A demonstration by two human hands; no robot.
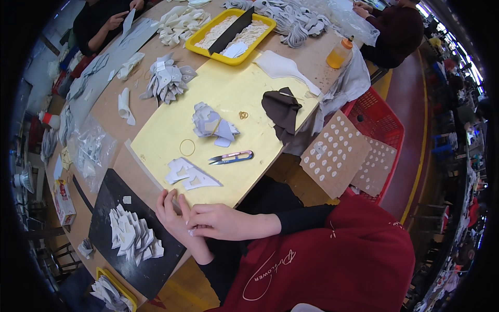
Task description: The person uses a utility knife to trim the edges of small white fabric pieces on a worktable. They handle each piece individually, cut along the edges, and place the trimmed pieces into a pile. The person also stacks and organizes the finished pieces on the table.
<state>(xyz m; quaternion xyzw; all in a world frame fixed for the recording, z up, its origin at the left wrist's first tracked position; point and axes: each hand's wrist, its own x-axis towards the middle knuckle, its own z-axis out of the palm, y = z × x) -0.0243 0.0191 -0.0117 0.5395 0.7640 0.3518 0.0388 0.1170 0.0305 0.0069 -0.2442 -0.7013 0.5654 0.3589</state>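
Note:
My left hand (167, 209) and my right hand (221, 221) meet at the near edge of the table, fingers touching. The left fingers curl around a small pale cut piece (177, 204), and the right index finger lies against it. Whether the right hand also grips it is hidden. Just beyond the hands, two flat white cut pieces (190, 177) lie on a yellow mat (234, 93). Pink-handled thread snips (231, 157) and a rubber band (187, 147) lie a little farther out. A bundle of grey-white pieces (212, 125) sits mid-mat.
A black mat (104, 197) to my left bears a fanned stack of white pieces (132, 235). A dark brown cloth (283, 110), a yellow tray (202, 48), an orange bottle (339, 53), dotted cardboard sheets (335, 153) and a red basket (387, 127) lie around. Two other people work at the far end.

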